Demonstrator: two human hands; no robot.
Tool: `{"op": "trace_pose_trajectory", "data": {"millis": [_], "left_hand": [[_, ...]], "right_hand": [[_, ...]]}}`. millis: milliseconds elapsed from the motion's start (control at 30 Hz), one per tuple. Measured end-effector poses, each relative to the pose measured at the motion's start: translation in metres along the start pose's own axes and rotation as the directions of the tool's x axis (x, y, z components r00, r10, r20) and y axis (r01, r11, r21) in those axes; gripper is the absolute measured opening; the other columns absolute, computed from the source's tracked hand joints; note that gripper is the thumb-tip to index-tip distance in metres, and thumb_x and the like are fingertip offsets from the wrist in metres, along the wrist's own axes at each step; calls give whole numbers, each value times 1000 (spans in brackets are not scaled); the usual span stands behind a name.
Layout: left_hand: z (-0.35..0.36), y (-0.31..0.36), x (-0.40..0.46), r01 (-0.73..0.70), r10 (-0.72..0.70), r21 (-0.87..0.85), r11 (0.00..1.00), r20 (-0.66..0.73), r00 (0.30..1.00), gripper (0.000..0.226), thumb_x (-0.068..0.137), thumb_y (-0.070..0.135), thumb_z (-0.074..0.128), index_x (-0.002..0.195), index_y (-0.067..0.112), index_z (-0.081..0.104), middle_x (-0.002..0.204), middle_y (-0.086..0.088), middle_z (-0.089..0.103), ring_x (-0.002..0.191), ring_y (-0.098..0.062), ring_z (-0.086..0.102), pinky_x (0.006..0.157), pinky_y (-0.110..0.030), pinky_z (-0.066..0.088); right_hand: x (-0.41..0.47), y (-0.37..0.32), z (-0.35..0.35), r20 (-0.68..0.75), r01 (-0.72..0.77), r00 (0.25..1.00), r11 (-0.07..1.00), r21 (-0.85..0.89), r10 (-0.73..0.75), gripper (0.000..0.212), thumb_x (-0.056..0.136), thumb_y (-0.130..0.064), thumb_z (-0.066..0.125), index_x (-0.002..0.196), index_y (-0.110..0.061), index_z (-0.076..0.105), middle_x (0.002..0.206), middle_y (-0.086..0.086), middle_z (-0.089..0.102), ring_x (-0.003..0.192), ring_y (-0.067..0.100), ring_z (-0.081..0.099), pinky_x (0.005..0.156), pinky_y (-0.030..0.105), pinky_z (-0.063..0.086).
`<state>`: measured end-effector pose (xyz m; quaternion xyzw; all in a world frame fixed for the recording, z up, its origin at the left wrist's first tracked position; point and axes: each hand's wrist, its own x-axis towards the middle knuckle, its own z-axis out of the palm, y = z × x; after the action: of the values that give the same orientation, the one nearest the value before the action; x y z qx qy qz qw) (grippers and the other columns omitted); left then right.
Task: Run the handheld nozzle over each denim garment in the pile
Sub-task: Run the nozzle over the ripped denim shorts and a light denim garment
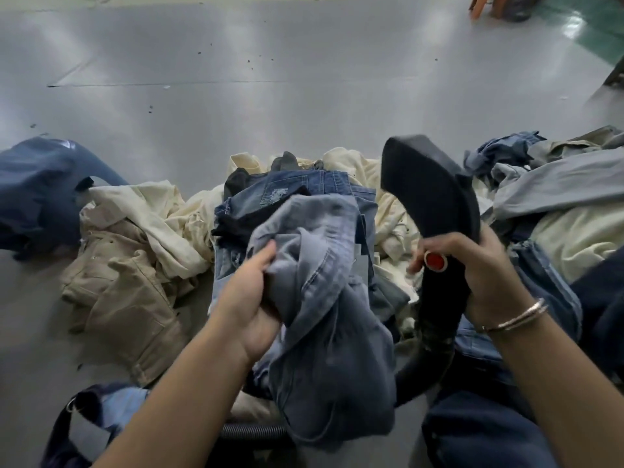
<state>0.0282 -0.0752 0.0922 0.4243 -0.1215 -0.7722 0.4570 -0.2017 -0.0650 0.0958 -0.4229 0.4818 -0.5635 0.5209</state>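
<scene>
While the left hand (pixel 250 295) grips the grey-blue denim garment (pixel 324 298) bunched, spread it flat before the right hand (pixel 472 265), fingers wrapped round the nozzle (pixel 429 190), sweeps across.

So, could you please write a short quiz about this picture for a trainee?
1. True or false: the nozzle is pressed flat on the floor.
2. Which hand grips the grey-blue jeans?
A. left hand
B. right hand
3. Fill in: the button on the nozzle is ____.

Key: 1 false, it is held up above the pile; 2 A; 3 red.
</scene>
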Motion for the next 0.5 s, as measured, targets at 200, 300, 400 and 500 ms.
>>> {"op": "trace_pose_trajectory", "data": {"millis": [200,300,400,500], "left_hand": [[28,-19,-2,-119,120,70,990,-5,993,43,97,32,48,130,5,55,60,2,58,45,-6,56,48,-19,48],[29,-19,-4,-31,14,72,997,229,973,28,82,25,47,76,13,72,68,3,66,61,-11,63,61,-24,51],[16,1,-1,-135,107,73,988,304,947,42,73,6,37,80,11,78,92,-8,73,81,-20,70,77,-29,56],[-13,18,18,-303,338,638,708,71,938,45,77,-10,29,80,11,69,83,-8,73,74,-17,67,60,-18,53]], "right_hand": [[-30,17,44,329,-56,944,997,53,36,34,51,-5,69,82,1,55,57,11,63,50,21,62,57,25,51],[-26,24,57,235,-8,972,998,56,-5,24,59,8,58,77,-7,59,54,5,62,46,17,58,48,22,47],[-18,19,53,165,58,984,997,44,-65,9,61,6,55,65,-2,53,47,11,53,41,20,49,46,24,42],[-13,5,38,118,117,985,987,109,-129,6,60,5,51,65,3,49,48,19,45,39,21,43,49,22,41]]}}
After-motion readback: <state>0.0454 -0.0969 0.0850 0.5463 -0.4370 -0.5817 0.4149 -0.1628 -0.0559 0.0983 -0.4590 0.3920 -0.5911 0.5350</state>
